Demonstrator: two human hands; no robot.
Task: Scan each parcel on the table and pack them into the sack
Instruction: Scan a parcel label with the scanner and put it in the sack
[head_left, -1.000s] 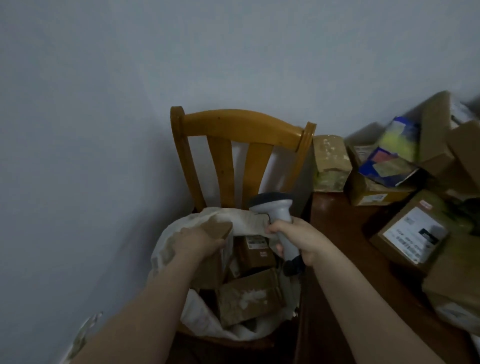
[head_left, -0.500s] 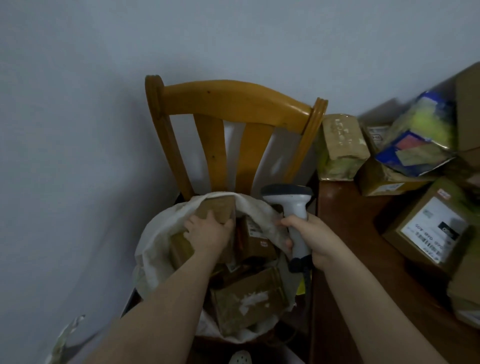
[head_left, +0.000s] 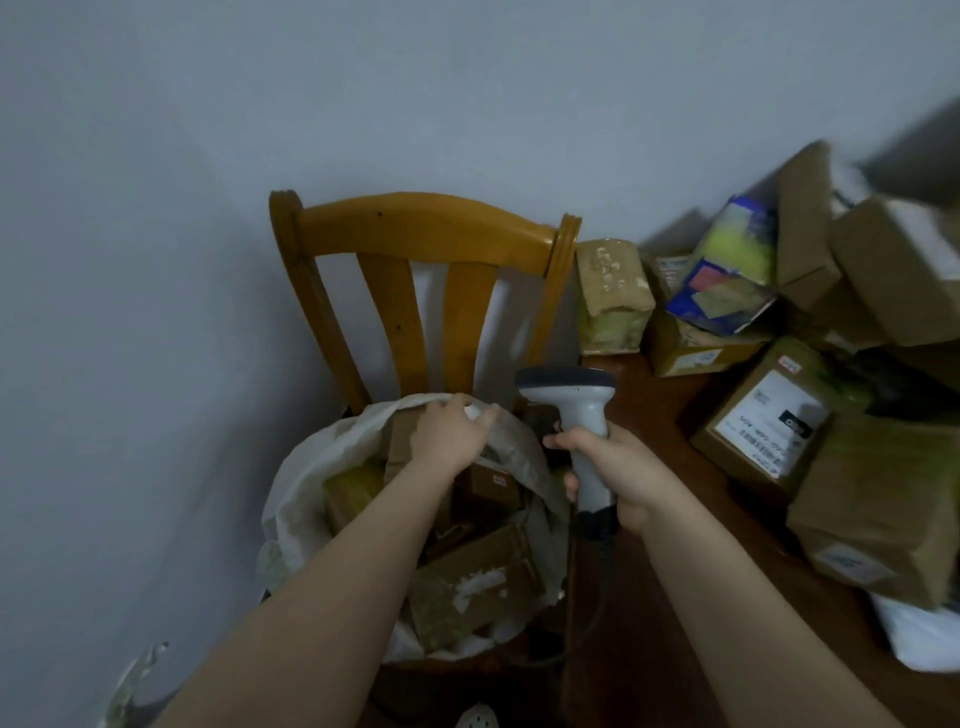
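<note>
The left hand (head_left: 451, 439) has shifted from the parcel it pressed half a second ago up to the far rim of the sack (head_left: 298, 483), fingers curled over the white cloth. The sack sits open on the chair (head_left: 426, 223) seat with packed parcels (head_left: 475, 587) inside. The right hand (head_left: 621, 475) keeps its full grip round the scanner (head_left: 582, 415) handle, head upright, just right of the sack, while loose parcels (head_left: 763, 426) lie piled on the table (head_left: 675, 545) at right.
</note>
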